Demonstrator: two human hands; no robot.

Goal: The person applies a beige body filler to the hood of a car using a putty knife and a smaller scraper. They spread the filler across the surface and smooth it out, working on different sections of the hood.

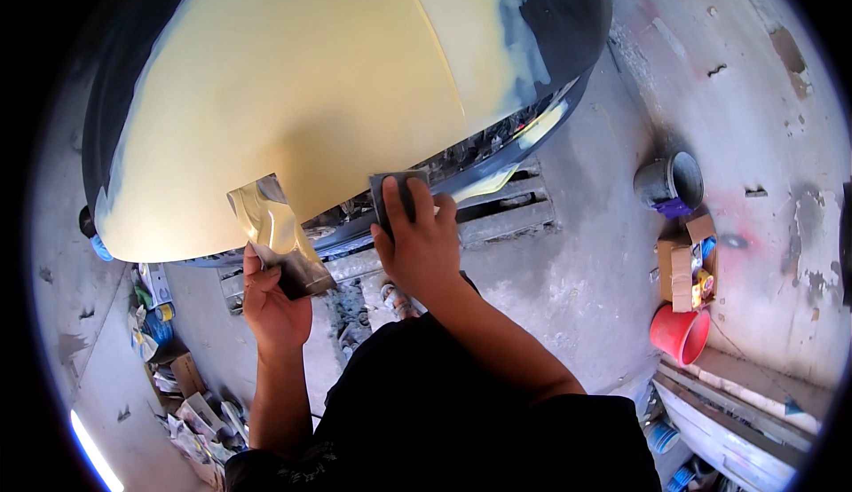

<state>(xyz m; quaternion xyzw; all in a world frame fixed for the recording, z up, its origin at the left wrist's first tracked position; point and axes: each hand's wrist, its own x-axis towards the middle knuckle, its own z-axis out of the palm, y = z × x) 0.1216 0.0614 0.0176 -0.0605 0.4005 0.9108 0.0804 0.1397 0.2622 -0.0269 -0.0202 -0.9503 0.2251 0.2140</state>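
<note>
A car hood (293, 93), coated in pale yellow over dark paint, fills the far side in front of me. My left hand (277, 306) grips a shiny, slightly bent metal sheet (277, 217) by its near end; its far end overlaps the hood's front edge in view. Whether the sheet touches the hood, I cannot tell. To the right, my right hand (419, 244) has its fingers over a dark flat rectangular pad (380, 192), held near the hood's front edge. What lies under that pad is hidden.
The dark front bumper (506, 168) runs below the hood, above slatted boards (510, 219) on the floor. At right stand a dark bucket (655, 181), an open cardboard box (682, 275) and a red bucket (670, 332). Piled clutter (200, 417) lies at lower left.
</note>
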